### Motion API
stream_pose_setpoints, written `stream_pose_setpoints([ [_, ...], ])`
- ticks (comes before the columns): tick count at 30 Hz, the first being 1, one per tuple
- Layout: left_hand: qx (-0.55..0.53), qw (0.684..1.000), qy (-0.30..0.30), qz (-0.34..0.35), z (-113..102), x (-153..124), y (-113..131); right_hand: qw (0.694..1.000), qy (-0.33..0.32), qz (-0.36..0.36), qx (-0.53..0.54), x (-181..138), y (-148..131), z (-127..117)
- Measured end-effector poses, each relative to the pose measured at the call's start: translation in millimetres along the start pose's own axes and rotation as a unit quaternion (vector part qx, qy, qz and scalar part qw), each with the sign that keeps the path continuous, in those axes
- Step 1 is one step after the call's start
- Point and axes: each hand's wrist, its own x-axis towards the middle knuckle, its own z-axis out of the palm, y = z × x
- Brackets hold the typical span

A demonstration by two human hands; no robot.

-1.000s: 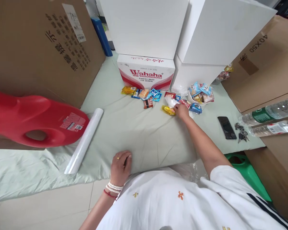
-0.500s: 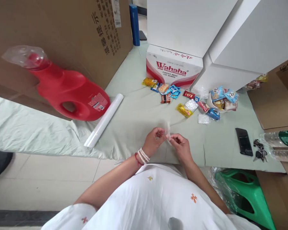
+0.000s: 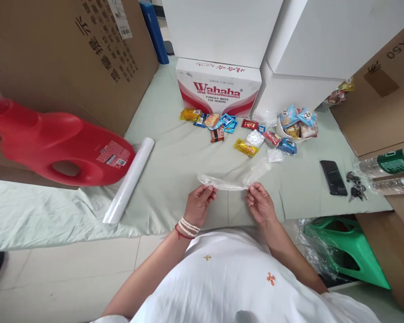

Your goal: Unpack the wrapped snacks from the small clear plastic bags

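A thin clear plastic bag (image 3: pixel 227 182) is stretched flat between my two hands above the pale green cloth (image 3: pixel 175 170). My left hand (image 3: pixel 199 204), with bead bracelets at the wrist, pinches the bag's left end. The bag's right end is pinched by my right hand (image 3: pixel 260 202). Beyond the bag lies a scatter of small snack packets (image 3: pixel 218 123), among them a yellow packet (image 3: pixel 245 147) and a small clear packet (image 3: pixel 275 155). A white bowl (image 3: pixel 289 136) heaped with more packets stands at the right of them.
A red detergent jug (image 3: pixel 54 150) and a white roll (image 3: pixel 129 180) lie at the left. A Wahaha carton (image 3: pixel 218 92), white boxes and brown cardboard boxes ring the cloth. A black phone (image 3: pixel 333 177), keys (image 3: pixel 355 190) and water bottles (image 3: pixel 387 163) are at the right. A green jug (image 3: pixel 346 251) lies below.
My right hand came back from the snack pile and my left hand lifted off the cloth edge; both met on a clear bag and have now pulled it out wide.
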Motion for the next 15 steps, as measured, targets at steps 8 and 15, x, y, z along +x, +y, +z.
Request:
stream_pose_setpoints([
  [8,0.106,0.991,0.008,0.076,-28.7,-4.3,6.8,0.873,-0.228,0.048,-0.428,-42.5,-24.6,-18.6],
  [15,0.211,0.969,-0.064,0.113,-21.6,-15.9,13.1,0.843,-0.223,-0.243,-0.424,-19.0,-36.5,36.7],
])
